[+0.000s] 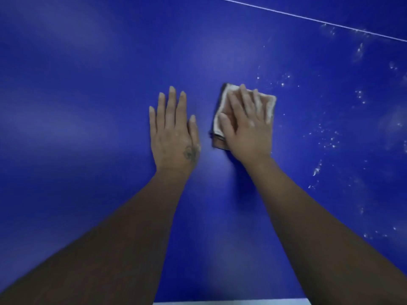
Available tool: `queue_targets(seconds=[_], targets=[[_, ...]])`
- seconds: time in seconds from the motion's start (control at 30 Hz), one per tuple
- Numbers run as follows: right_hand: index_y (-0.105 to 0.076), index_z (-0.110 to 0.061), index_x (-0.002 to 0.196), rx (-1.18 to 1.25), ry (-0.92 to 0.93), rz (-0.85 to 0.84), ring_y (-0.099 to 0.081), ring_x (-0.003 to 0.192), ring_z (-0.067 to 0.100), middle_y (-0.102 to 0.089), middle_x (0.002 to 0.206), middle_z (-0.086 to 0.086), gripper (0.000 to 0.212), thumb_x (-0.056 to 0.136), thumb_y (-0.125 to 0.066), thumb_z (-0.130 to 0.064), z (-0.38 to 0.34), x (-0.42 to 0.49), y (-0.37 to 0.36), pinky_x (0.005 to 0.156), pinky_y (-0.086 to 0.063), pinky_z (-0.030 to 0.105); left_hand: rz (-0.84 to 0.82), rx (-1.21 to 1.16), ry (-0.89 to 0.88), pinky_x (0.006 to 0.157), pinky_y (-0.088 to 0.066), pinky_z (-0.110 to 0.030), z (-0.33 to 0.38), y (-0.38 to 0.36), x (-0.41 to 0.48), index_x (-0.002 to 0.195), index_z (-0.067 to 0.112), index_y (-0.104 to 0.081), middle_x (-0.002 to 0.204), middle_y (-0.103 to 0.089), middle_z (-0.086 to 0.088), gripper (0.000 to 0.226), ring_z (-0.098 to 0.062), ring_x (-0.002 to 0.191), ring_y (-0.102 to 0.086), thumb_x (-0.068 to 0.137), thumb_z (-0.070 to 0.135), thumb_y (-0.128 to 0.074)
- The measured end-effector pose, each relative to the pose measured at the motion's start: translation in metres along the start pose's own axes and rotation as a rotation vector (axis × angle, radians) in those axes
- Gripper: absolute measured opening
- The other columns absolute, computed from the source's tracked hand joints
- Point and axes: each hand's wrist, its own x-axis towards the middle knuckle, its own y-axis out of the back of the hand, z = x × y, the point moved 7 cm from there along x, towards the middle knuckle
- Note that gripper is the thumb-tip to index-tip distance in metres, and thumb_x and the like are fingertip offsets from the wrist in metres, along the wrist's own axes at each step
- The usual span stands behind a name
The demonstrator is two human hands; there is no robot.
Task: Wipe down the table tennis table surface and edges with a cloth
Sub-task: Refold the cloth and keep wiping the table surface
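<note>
The cloth (223,102) is lying folded into a small pad on the blue desk (88,84), near the middle of the view and just to the right of the left hand (174,133). It is showing a pale, pinkish-white top face, with a darker layer peeking out along its left and lower edges. The right hand (248,128) is resting flat on top of it and covering most of it. Its fingers (244,97) are lying straight and slightly spread across the cloth, with the thumb angling toward the cloth's left edge, flat on it and not curled round it. The left hand is lying palm down on the bare desk beside the cloth without touching it. Its fingers (171,102) are lying straight, close together, and holding nothing. White specks (328,139) and smears are dotting the desk to the right of the cloth, while the surface to the left is looking evenly blue. A thin white line (308,18) is running diagonally across the upper right.
</note>
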Motion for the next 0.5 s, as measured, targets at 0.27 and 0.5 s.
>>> queue_targets(seconds=[0.27, 0.5], targets=[[-0.039, -0.022, 0.166, -0.101, -0.203, 0.000, -0.016, 0.166, 0.030, -0.023, 0.178, 0.004, 0.061, 0.113, -0.031, -0.052, 0.087, -0.032, 0.015, 0.128, -0.012, 0.067, -0.011, 0.230, -0.002, 0.135, -0.012, -0.057, -0.006, -0.019, 0.006, 0.172, 0.019, -0.033, 0.182, -0.020, -0.008, 0.061, -0.034, 0.169, -0.013, 0.116, 0.041, -0.035], [-0.043, -0.030, 0.164, 0.014, 0.050, -0.011, -0.017, 0.166, 0.025, -0.025, 0.178, -0.002, 0.062, 0.109, -0.038, -0.057, -0.032, 0.035, -0.008, 0.132, -0.006, 0.061, 0.054, 0.195, -0.003, 0.134, -0.017, -0.060, -0.009, -0.019, 0.008, 0.167, 0.015, -0.044, 0.177, -0.032, -0.011, 0.055, -0.035, 0.167, -0.022, 0.113, 0.027, -0.041]])
